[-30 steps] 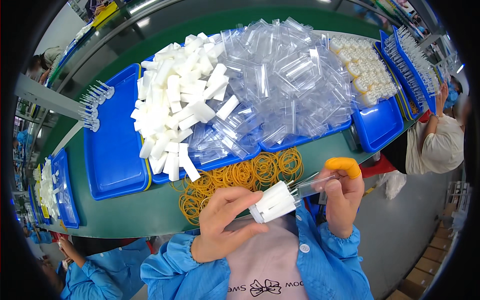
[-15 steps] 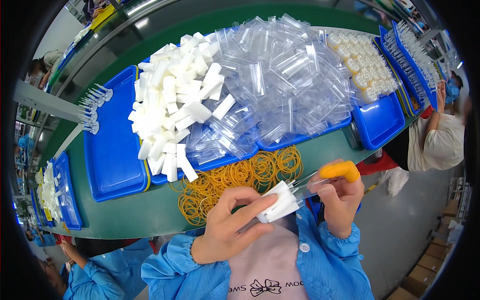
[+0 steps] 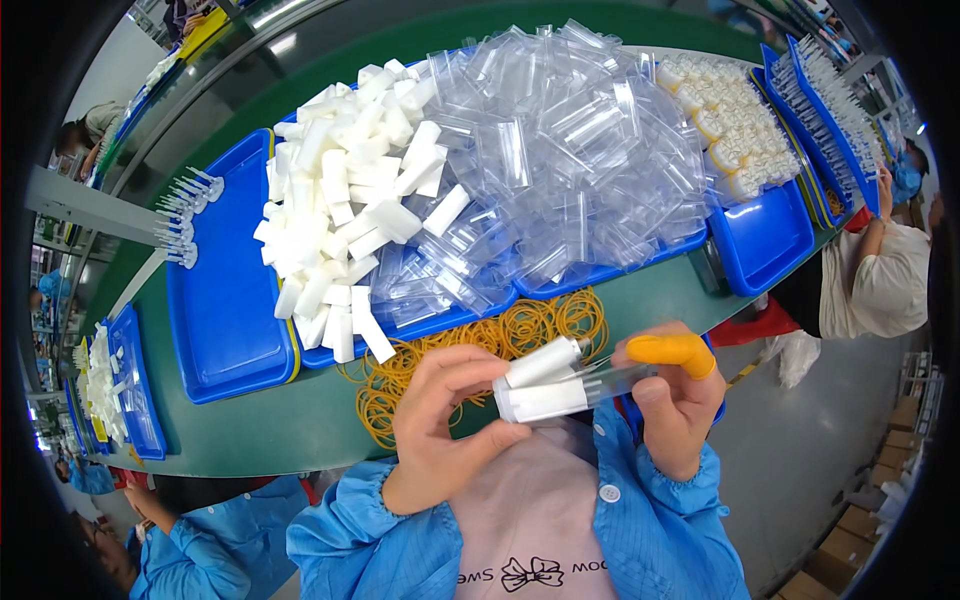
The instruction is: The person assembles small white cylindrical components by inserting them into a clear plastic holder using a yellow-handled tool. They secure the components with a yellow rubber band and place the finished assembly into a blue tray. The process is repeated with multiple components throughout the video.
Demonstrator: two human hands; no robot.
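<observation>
Toward twelve to one o'clock in the head view, a broad heap of clear plastic sleeves [image 3: 575, 150], glossy and flat-sided, spreads over blue trays. At ten to eleven o'clock, matte white foam blocks [image 3: 345, 190], oblong and soft-edged, lie tumbled against them. Thin amber rings [image 3: 505, 335] tangle in loops on the smooth green worktop [image 3: 270, 425], from the middle down toward seven o'clock. At nine o'clock stands a shallow blue tray [image 3: 225, 310] of shiny plastic, with slender-pronged white pieces [image 3: 185, 220] along its upper-left edge. Rows of pale pieces with yellow bands [image 3: 735, 130] sit packed at two o'clock.

Toward five o'clock, between the two hands, is a bundle [image 3: 545, 400] of white blocks set among thin prongs on a rounded, pale base, tilted up to the right. The left hand [image 3: 440, 430], between six and seven o'clock, is partly curled, its thumb and fingers around the base. The right hand [image 3: 675, 395], at four o'clock, pinches a clear plastic piece [image 3: 620, 382] at the bundle's pronged end; an orange-yellow cot [image 3: 672, 352] covers one finger.
</observation>
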